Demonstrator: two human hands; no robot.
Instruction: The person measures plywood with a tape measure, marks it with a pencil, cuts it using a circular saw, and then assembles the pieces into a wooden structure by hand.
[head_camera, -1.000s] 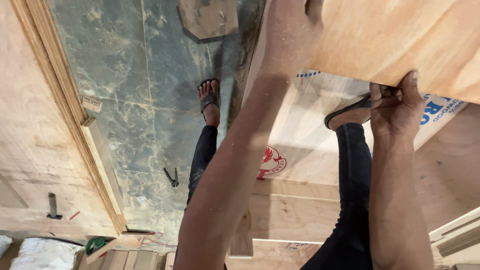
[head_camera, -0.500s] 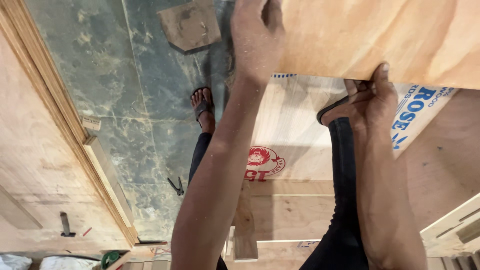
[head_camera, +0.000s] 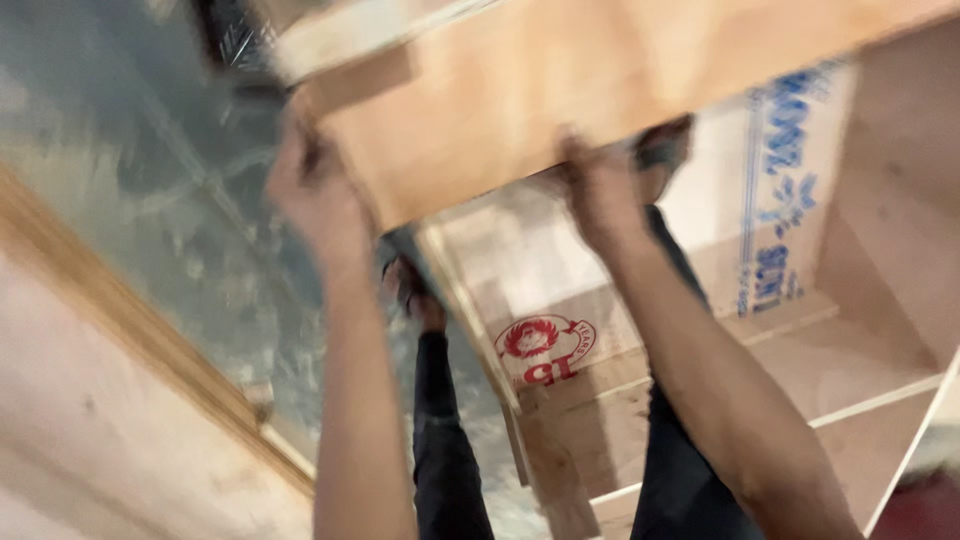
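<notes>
I hold a large plywood board (head_camera: 600, 70) up in front of me, tilted, filling the top of the head view. My left hand (head_camera: 315, 195) grips its lower left corner. My right hand (head_camera: 600, 195) grips its near edge further right. Below the board my two legs in dark trousers (head_camera: 445, 440) stand, the left foot in a sandal (head_camera: 405, 290) on the grey stone floor (head_camera: 180, 200). The picture is blurred by motion.
More plywood sheets with red and blue printed marks (head_camera: 560, 350) lie flat under my feet at the right. A wooden frame with a raised edge (head_camera: 120, 400) runs along the left side. Stepped plywood edges (head_camera: 880, 390) lie at the lower right.
The board has swung and shifted left, its corner now over the floor. My left hand moved from the board's face to its lower left corner. The view has turned and blurred.
</notes>
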